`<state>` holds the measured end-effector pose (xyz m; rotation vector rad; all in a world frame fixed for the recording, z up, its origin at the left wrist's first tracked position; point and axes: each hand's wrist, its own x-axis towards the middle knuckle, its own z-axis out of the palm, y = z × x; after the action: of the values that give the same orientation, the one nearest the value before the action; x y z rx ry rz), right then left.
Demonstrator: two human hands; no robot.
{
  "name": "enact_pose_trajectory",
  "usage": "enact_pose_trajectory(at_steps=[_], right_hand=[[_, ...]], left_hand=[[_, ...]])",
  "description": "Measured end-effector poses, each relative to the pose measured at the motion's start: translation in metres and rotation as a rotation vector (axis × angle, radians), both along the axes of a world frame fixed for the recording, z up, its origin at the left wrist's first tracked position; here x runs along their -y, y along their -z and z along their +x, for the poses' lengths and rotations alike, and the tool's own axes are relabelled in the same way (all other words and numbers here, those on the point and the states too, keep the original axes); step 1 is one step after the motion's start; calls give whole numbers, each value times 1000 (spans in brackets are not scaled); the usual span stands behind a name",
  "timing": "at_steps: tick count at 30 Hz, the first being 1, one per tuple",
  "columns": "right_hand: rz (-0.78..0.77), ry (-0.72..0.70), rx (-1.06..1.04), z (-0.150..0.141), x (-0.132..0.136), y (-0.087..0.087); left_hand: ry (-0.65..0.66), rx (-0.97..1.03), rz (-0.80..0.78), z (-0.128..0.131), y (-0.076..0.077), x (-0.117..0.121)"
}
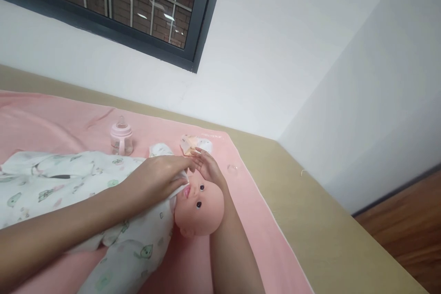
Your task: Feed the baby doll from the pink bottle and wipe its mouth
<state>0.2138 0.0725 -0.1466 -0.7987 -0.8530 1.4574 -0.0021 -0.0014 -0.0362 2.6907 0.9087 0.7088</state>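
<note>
A baby doll (201, 209) lies on its back on a pink blanket (262, 234), dressed in a white printed garment (51, 183). My left hand (161, 177) rests over the doll's chin and neck, its fingers closed on a white cloth (179, 187) pressed at the doll's mouth. Beyond the doll's head, my right hand (208, 167) has its fingers extended against the far side of the face, and its forearm passes behind the head.
A small pink baby bottle (121, 138) stands on the blanket behind the doll. A crumpled printed cloth (196, 143) lies near the blanket's far corner. The blanket covers a beige mattress (327, 229) set in a white-walled corner below a dark window (113, 0).
</note>
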Motion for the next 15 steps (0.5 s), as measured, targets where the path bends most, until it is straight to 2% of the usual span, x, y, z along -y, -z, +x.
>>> enact_pose_trajectory(at_steps=[4,9,15], right_hand=[[3,-2,-8,-1,1,-1],[6,-1,-15,0,0,1],[6,0,-4,0,-2,2]], left_hand=[[11,30,39,2,-2,3],[-19,15,-21,1,-11,9],[10,82,-89,-2,-10,9]])
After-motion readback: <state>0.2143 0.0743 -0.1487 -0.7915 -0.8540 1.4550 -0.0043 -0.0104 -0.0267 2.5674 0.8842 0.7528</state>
